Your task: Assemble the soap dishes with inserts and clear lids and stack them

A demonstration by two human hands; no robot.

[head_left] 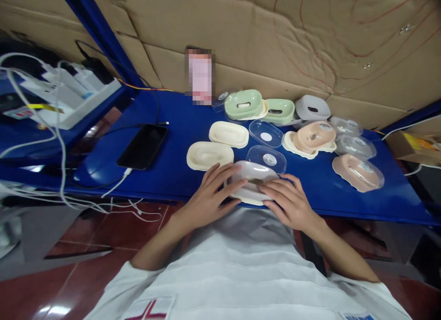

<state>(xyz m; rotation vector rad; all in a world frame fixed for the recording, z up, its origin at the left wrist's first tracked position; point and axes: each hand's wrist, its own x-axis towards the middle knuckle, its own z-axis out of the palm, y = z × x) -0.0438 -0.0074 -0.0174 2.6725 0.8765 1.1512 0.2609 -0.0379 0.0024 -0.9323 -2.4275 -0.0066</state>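
Observation:
A pale grey oval soap dish with a slot in its middle lies at the table's front edge, stacked on a cream base. My left hand grips its left side, fingers over the rim and thumb along the front. From the right, my right hand holds it, with fingertips reaching inside near the slot. The fingers partly hide the slot. Just behind are two cream trays and two clear lids with round stickers.
Green soap dishes, a grey one, peach ones and more clear lids stand behind and to the right. A black phone with a white cable lies left. A power strip with adapters stands further left.

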